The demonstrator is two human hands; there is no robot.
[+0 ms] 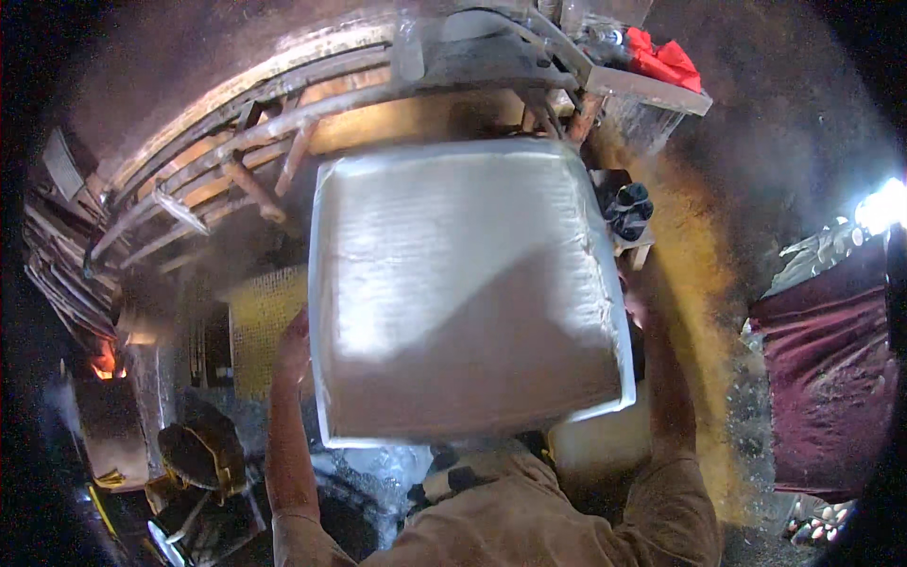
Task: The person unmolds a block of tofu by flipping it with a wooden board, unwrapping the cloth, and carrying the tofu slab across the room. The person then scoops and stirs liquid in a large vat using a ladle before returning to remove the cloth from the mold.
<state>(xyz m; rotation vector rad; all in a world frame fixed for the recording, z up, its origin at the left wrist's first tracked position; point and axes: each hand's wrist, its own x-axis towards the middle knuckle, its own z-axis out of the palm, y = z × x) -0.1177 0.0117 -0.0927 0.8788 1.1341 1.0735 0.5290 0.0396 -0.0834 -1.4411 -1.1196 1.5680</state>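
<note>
A large, pale rectangular panel (453,274) with a whitish raised rim fills the middle of the head view. Its surface looks smooth and faintly rippled, and a dark shadow lies across its lower right part. My left hand (298,338) grips its left edge, and my right hand (639,310) has hold of the right edge. Most of the fingers on both hands are hidden at or behind the panel. It hangs in front of my chest, between both forearms. What lies directly beneath it is covered from sight.
Wooden poles and rails (283,121) run across the far left. A fire (107,361) burns at the left. A yellow woven mat (265,326) shows beside my left arm. Red cloth (661,61) lies on a far ledge; dark red cloth (827,397) drapes at the right.
</note>
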